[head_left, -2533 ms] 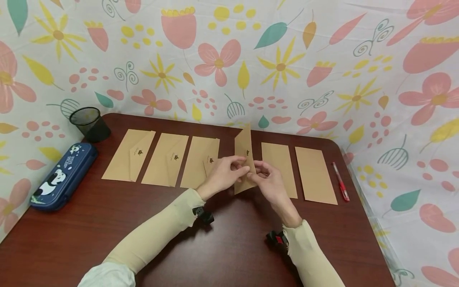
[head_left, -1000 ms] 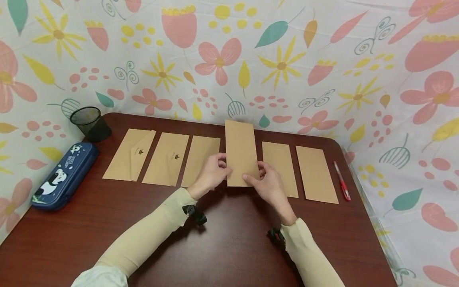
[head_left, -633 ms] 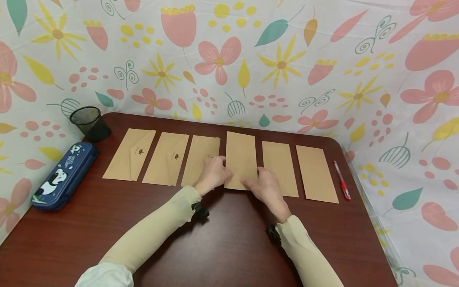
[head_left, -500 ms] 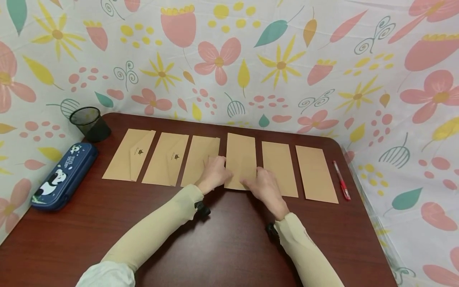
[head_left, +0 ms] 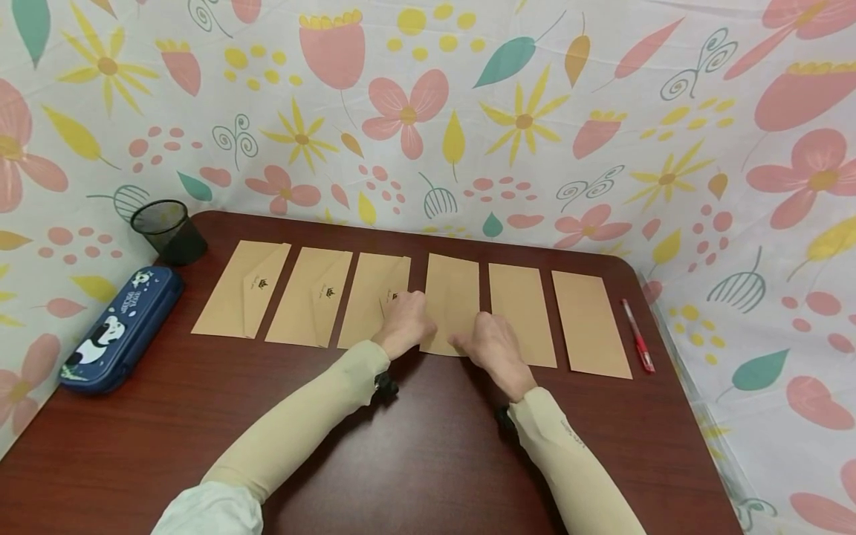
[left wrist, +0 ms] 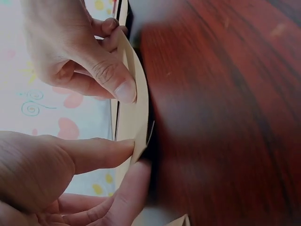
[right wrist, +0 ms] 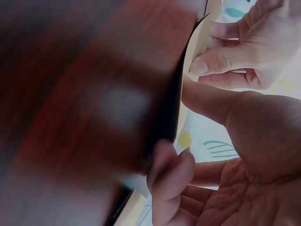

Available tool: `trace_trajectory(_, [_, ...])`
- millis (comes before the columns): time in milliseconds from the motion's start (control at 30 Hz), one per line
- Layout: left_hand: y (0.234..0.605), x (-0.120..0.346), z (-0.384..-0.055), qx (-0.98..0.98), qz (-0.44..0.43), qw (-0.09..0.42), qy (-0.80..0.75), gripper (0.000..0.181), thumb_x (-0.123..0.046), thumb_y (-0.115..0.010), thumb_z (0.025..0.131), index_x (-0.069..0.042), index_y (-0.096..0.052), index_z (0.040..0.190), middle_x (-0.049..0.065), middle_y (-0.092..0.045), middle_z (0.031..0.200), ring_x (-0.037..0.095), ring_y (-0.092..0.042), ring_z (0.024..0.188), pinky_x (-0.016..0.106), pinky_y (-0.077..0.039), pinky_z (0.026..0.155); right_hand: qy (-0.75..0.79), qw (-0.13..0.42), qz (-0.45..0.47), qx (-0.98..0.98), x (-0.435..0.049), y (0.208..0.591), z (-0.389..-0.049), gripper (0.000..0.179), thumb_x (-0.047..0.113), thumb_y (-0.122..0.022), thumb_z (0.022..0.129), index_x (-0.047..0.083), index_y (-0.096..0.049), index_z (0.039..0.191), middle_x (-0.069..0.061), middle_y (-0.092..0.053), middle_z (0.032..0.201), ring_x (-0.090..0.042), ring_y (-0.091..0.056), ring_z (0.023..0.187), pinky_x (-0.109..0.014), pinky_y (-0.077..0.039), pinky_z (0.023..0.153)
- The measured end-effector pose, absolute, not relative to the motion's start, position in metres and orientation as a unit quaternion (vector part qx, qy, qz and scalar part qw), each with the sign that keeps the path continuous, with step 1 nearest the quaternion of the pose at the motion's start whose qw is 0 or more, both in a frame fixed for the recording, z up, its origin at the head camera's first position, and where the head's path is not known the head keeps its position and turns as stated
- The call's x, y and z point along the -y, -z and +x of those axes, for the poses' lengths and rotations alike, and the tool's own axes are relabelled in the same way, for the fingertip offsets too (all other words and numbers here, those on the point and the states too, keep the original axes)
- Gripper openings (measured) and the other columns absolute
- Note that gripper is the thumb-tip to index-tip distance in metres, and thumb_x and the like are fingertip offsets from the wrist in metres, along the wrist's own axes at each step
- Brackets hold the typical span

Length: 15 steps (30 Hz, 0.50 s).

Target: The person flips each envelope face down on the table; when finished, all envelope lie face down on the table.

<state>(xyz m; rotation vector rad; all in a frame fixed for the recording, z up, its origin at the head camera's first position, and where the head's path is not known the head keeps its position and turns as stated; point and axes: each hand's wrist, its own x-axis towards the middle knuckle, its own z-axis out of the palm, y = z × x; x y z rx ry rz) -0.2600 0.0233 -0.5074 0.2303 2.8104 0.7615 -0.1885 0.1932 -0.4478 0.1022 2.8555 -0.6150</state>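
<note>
A brown paper envelope (head_left: 452,297), plain side up, lies low over the table in the middle of the row. My left hand (head_left: 406,325) pinches its near left corner between thumb and fingers, as the left wrist view shows. At the near right side my right hand (head_left: 495,345) holds it, thumb on top and fingers curled at the edge. Seen from the left wrist, the near edge of the envelope (left wrist: 141,101) bows slightly between the hands. In the right wrist view both thumbs rest on the paper close together.
Three envelopes to the left, one with a crown-printed flap (head_left: 257,293), and two plain ones, one at the far right (head_left: 590,323), complete the row. A red pen (head_left: 637,338), a panda pencil case (head_left: 122,327) and a black mesh pen cup (head_left: 170,232) flank them on the table (head_left: 414,461).
The envelope, held on edge with its crown print showing, has been turned plain side up and lowered to the table. Both hands have stayed on its near end.
</note>
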Motion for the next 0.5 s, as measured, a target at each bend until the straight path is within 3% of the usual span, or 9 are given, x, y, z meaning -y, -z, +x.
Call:
trace_trajectory(300, [0.5090, -0.0226, -0.2595, -0.957, 0.107, 0.084, -0.258, 0.047, -0.005, -0.073, 0.081, -0.019, -0.036, 0.056, -0.006, -0.030, 0.062, 0.012, -0.032, 0.053, 0.027, -0.029, 0.044, 0.191, 0.107, 0.027, -0.975, -0.1940, 0.4477, -0.1890, 0.044, 0.037, -0.083, 0.093, 0.011, -0.061, 0.065, 0.001, -0.045, 0.066, -0.018, -0.046, 0.062, -0.028, -0.039, 0.052])
trace_trajectory(500, [0.5103, -0.0203, -0.2568, -0.955, 0.111, 0.073, -0.264, 0.042, -0.009, -0.075, 0.084, -0.018, -0.043, 0.058, -0.007, -0.033, 0.062, 0.011, -0.035, 0.053, 0.026, -0.032, 0.046, 0.189, 0.091, 0.017, -0.978, -0.1924, 0.4469, -0.1868, 0.039, 0.035, -0.084, 0.093, 0.005, -0.066, 0.074, -0.003, -0.052, 0.068, -0.019, -0.049, 0.063, -0.029, -0.042, 0.054])
